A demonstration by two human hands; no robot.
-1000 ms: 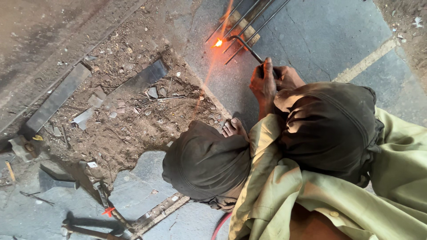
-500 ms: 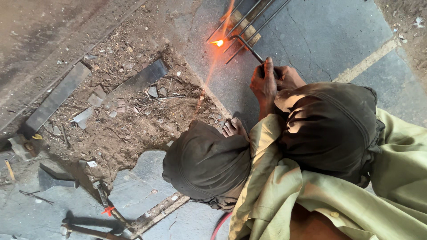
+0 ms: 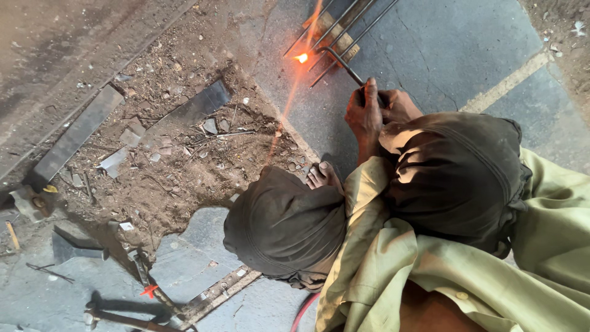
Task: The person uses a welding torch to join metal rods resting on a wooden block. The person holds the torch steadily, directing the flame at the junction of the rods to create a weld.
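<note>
Here, a person squats on the stone floor and welds. Both hands are close together, just past the knees. The left hand is closed tight around the dark welding holder. The right hand is closed on it too, right beside the left one, but the knee hides part of it.

A thin welding rod sticks out from the holder. Its tip touches the thin metal rods, which lie side by side on the floor at the top of the view. A bright orange spark glows at that spot, and an orange streak of light runs down from it. So the step in hand looks like joining the rods while the tip burns. I think this work needs steady hands and the tip kept right on the joint.

A brownish block lies under the rods. Bare toes peek out between the knees, near the streak of light.

To the left is a patch of dirt with small scraps. Two flat metal bars lie there, well apart from the hands. A hammer lies at the bottom left, next to a small red thing. A red hose curls by the green shirt.

There are no boxes, labels or signs to see. The only mark is a pale yellow line painted across the floor on the right.
</note>
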